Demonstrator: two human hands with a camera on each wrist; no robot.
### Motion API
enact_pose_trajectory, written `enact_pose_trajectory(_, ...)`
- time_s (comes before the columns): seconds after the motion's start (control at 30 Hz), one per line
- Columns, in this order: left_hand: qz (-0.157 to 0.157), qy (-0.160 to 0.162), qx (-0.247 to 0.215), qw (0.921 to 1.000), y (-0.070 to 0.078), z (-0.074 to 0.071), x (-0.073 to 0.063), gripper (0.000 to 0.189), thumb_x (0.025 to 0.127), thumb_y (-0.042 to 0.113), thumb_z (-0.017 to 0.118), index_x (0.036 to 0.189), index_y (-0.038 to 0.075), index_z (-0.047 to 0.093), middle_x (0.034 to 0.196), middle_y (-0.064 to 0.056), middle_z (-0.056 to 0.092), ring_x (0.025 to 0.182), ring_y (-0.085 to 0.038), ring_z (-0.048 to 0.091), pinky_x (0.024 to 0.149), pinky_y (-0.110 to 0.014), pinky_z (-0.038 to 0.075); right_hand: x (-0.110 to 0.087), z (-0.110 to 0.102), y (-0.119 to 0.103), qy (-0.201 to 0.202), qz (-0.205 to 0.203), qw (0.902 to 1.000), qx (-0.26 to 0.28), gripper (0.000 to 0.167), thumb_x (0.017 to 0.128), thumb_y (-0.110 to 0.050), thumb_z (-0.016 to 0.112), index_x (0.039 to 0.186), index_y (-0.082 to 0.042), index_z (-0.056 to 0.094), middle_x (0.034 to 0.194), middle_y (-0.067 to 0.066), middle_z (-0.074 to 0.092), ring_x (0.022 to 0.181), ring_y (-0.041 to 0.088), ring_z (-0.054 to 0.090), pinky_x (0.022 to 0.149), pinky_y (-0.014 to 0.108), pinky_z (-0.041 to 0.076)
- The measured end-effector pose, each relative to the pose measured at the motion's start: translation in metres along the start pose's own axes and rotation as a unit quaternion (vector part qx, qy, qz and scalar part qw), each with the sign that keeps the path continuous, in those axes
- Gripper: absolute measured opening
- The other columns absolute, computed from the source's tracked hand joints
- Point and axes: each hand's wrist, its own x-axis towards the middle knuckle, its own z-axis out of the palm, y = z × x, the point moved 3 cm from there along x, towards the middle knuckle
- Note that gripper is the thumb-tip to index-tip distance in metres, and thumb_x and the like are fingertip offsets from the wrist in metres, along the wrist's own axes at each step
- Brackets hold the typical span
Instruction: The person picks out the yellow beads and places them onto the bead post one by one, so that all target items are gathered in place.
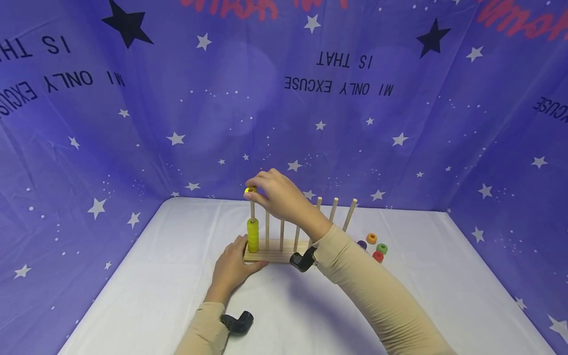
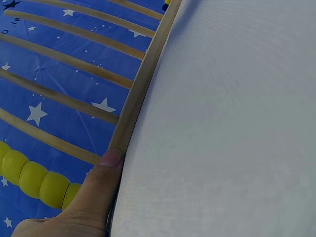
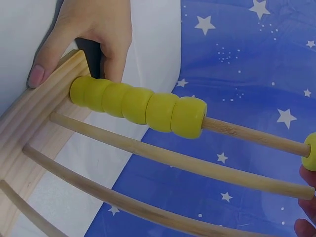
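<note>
A wooden base [image 1: 275, 254] with several upright pegs stands on the table. Its leftmost peg bears a stack of several yellow beads [image 1: 253, 235]. At that peg's top my right hand [image 1: 284, 197] pinches another yellow bead [image 1: 250, 190]; in the right wrist view this yellow bead [image 3: 310, 152] sits at the peg's tip, apart from the stack. My left hand [image 1: 232, 266] grips the left end of the base, its thumb [image 2: 106, 170] along the front edge and the other fingers round the far side. The other pegs [image 3: 182, 165] that show carry no beads.
Right of the base lie several loose beads: an orange one [image 1: 371, 238], a green one [image 1: 381, 249], a red one [image 1: 377, 257] and a dark one [image 1: 362, 244], partly behind my right sleeve. The white table [image 1: 146, 296] is enclosed by a purple star-printed cloth [image 1: 266, 123].
</note>
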Motion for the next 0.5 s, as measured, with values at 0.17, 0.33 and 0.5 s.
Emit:
enact_pose_trajectory(0.17,0.004,0.003,0.001,1.0,-0.0001,-0.0005,0.0006,0.091,0.07,0.068,0.077,0.144,0.025,0.047,0.15,-0.006,0.052,0.144,-0.035,0.041,0.11,-0.059,0.042,-0.0008,-0.0001,-0.0003,-0.001,-0.001,1.0,-0.008,0.033,0.1,-0.037,0.058,0.121,-0.015,0.07,0.117,-0.003,0.069,0.099,0.014,0.055,0.085,0.029,0.048)
enact_pose_trajectory(0.33,0.007,0.007,-0.001,0.9999,0.0004,-0.0012,0.0,0.09,0.07,0.068,0.078,0.143,0.024,0.048,0.149,-0.006,0.053,0.144,-0.035,0.042,0.11,-0.059,0.042,-0.0017,0.0006,0.0007,0.001,-0.001,1.0,-0.008,0.034,0.1,-0.036,0.058,0.122,-0.013,0.069,0.118,-0.001,0.07,0.103,0.015,0.057,0.09,0.031,0.05)
enact_pose_trajectory(0.5,0.008,0.007,-0.004,0.9999,0.0011,-0.0015,-0.0011,0.091,0.07,0.067,0.078,0.144,0.023,0.048,0.149,-0.007,0.053,0.143,-0.036,0.042,0.111,-0.06,0.041,-0.002,0.0001,0.0016,0.004,-0.002,1.0,-0.005,0.036,0.1,-0.037,0.058,0.123,-0.012,0.068,0.118,0.0,0.069,0.106,0.017,0.058,0.095,0.033,0.05)
